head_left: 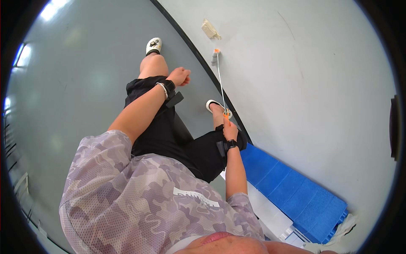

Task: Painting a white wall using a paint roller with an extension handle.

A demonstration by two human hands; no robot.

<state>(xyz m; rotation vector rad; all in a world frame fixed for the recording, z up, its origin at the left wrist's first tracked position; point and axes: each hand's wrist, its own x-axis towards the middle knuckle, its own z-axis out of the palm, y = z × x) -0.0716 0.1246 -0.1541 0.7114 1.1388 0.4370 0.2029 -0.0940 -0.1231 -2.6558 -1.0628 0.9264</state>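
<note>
My right hand [230, 130] is wrapped round the orange handle of what looks like a small paint roller [221, 80]. Its long thin metal rod runs up and away from the hand. At the far end a small whitish-grey head with an orange end lies against the pale wall [304, 93]; the exact contact cannot be made out. My left hand [180, 76] is raised in front of my left knee, its fingers curled in a loose fist with nothing seen in them. Beyond the roller's head, a creamy beige patch or wrapped fitting [210, 29] shows on the wall.
A black skirting strip [190, 44] divides the grey floor [93, 72] from the wall. Beside my right leg stands a white box-like thing [268, 207] with a blue stepped top [292, 186]. Whitish crumpled material [344, 228] lies at its near end.
</note>
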